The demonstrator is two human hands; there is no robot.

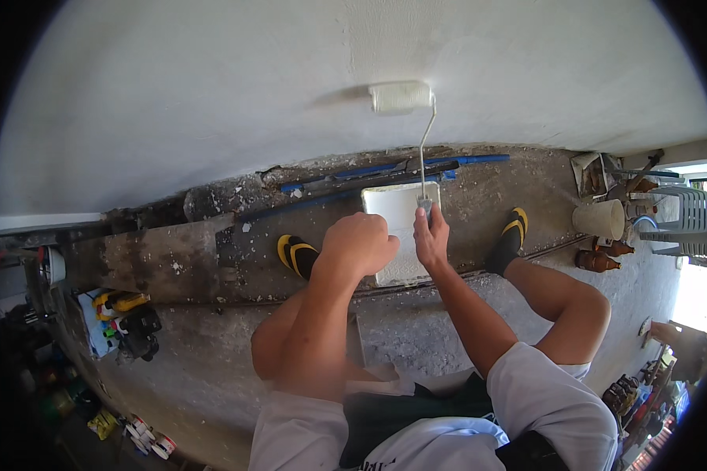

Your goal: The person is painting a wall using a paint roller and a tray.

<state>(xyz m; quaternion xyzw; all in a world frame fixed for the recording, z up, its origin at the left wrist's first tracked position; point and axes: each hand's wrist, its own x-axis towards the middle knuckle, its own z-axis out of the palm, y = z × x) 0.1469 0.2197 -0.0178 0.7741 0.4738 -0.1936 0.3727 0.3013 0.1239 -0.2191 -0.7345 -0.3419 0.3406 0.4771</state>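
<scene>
My right hand (432,238) grips the handle of a paint roller (400,98). The roller's white, wet-looking sleeve is at the wall (212,88), beside a textured strip of fresh-looking paint. Below the hands, a white paint tray (397,274) lies on the floor between my feet, with white paint in its well and a textured ramp nearer to me. My left hand (359,242) is closed in a fist above the tray's left edge; nothing shows in it.
Blue pipes (483,159) lie along the wall's foot. At right are a white bucket (598,219), brown bottles (598,261) and stacked plastic chairs (686,206). Power tools (136,332) lie at left. Another person's foot (664,331) shows at the right edge.
</scene>
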